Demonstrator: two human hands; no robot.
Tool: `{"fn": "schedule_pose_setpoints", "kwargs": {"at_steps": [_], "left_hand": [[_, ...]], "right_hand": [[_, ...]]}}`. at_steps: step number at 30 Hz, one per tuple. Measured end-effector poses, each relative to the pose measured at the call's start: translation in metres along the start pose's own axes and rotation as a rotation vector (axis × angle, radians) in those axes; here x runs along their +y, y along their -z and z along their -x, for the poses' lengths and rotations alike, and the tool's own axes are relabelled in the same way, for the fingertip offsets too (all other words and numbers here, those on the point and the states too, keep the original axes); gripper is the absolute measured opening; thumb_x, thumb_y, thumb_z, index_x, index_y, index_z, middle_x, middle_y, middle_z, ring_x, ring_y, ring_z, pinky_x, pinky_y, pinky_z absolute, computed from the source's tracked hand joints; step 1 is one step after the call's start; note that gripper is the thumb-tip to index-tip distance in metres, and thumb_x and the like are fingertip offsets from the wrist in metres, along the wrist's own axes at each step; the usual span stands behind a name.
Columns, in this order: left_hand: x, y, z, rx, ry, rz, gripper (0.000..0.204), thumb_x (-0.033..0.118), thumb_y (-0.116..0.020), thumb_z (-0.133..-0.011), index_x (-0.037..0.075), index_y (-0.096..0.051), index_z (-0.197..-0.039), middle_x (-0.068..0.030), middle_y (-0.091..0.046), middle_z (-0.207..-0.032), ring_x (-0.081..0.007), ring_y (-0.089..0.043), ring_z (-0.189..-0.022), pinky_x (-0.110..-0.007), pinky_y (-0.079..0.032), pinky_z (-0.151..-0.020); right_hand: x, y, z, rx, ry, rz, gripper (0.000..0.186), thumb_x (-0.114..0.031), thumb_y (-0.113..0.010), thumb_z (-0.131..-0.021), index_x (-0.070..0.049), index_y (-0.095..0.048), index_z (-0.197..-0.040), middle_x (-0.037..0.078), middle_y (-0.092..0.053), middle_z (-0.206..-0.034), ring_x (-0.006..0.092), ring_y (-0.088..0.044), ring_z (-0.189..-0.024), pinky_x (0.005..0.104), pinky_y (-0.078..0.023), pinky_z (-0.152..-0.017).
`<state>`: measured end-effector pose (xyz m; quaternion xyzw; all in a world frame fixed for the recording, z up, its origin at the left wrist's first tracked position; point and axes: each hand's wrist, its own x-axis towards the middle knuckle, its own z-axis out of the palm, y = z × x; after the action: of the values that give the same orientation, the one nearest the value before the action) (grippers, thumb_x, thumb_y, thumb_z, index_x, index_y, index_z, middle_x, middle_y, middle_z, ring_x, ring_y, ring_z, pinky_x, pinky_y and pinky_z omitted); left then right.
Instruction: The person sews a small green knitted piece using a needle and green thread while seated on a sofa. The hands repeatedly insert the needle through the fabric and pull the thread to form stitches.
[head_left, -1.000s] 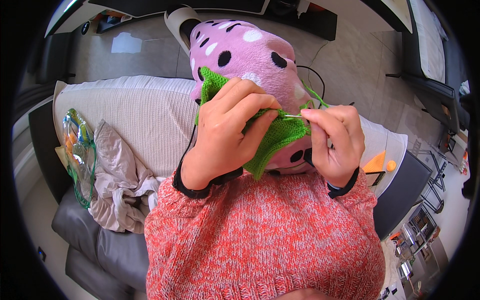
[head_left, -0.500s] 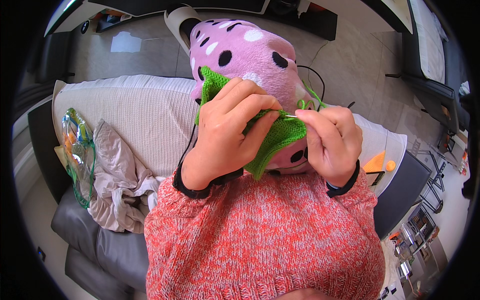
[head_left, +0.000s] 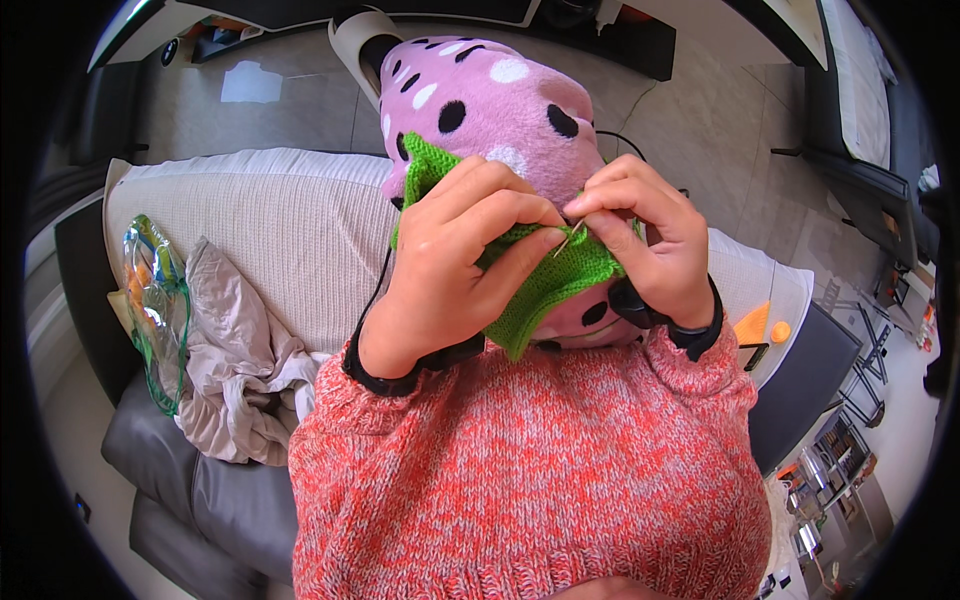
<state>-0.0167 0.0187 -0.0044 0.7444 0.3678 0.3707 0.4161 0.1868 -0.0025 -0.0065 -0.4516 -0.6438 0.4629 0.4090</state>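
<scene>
My left hand (head_left: pixel 450 255) grips the green knitted piece (head_left: pixel 535 298) with fingers curled over its upper edge. My right hand (head_left: pixel 660 240) is pinched on a thin metal needle (head_left: pixel 565 243), slanting down-left across the knitting beside my left fingertips. The exact working point is partly hidden by my fingers. Beneath the knitting, a pink fleece blanket (head_left: pixel 500 110) with black and white spots covers my lap.
A grey sofa (head_left: pixel 160 480) bears a cream cover (head_left: pixel 270 210). At left lie a clear bag with green trim (head_left: pixel 150 290) and crumpled beige cloth (head_left: pixel 240 380). Orange items (head_left: pixel 755 320) sit at right. Black furniture (head_left: pixel 840 200) stands on the tiled floor (head_left: pixel 300 100).
My right hand has moved up and left. The needle has turned from nearly level to a steep slant, and the green yarn loops at right have dropped out of sight. My left hand is nearly still.
</scene>
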Motion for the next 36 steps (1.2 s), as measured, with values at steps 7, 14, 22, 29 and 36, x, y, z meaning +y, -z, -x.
{"fn": "schedule_pose_setpoints", "kwargs": {"at_steps": [7,14,22,29,36], "left_hand": [[-0.003,-0.003,-0.001,0.038,-0.021,-0.004,0.018,-0.002,-0.073,-0.071,0.002,-0.065,-0.086,-0.0083,-0.061,-0.081,-0.0243,-0.058,-0.073,-0.032,-0.045,-0.063],[-0.003,-0.009,-0.001,0.121,-0.014,0.027,0.018,-0.001,-0.075,-0.070,0.002,-0.065,-0.085,-0.0084,-0.062,-0.078,-0.0254,-0.058,-0.070,-0.032,-0.045,-0.060],[0.000,-0.012,-0.001,0.130,-0.016,-0.041,0.017,-0.001,-0.074,-0.068,0.003,-0.065,-0.082,-0.0074,-0.061,-0.076,-0.0258,-0.056,-0.067,-0.034,-0.044,-0.058],[0.002,-0.013,0.002,0.128,-0.001,-0.054,0.015,-0.002,-0.072,-0.070,0.002,-0.066,-0.084,-0.0073,-0.061,-0.077,-0.0260,-0.057,-0.070,-0.034,-0.045,-0.060],[0.007,-0.007,0.005,0.067,0.015,-0.073,0.015,-0.003,-0.069,-0.073,0.001,-0.067,-0.087,-0.0077,-0.062,-0.080,-0.0258,-0.057,-0.075,-0.034,-0.046,-0.064]], "right_hand": [[-0.008,-0.009,0.004,0.110,0.302,0.469,0.028,0.003,-0.069,-0.078,0.000,-0.067,-0.105,0.013,-0.067,-0.094,0.0279,-0.066,-0.081,0.0337,-0.053,-0.068],[-0.014,-0.025,0.018,0.107,0.341,0.644,0.033,-0.005,-0.068,-0.082,0.000,-0.059,-0.114,0.016,-0.068,-0.107,0.0289,-0.067,-0.093,0.0342,-0.056,-0.070],[-0.017,-0.019,0.014,0.122,0.371,0.755,0.030,-0.001,-0.073,-0.079,-0.003,-0.056,-0.103,0.019,-0.069,-0.104,0.0298,-0.068,-0.084,0.0324,-0.056,-0.067],[-0.014,-0.028,0.016,0.173,0.378,0.813,0.026,-0.007,-0.064,-0.078,-0.001,-0.063,-0.102,0.013,-0.068,-0.109,0.0225,-0.063,-0.079,0.0307,-0.052,-0.063],[-0.014,-0.022,0.016,0.161,0.422,0.816,0.027,-0.006,-0.066,-0.075,0.001,-0.063,-0.102,0.011,-0.068,-0.101,0.0218,-0.063,-0.078,0.0307,-0.053,-0.064]]}}
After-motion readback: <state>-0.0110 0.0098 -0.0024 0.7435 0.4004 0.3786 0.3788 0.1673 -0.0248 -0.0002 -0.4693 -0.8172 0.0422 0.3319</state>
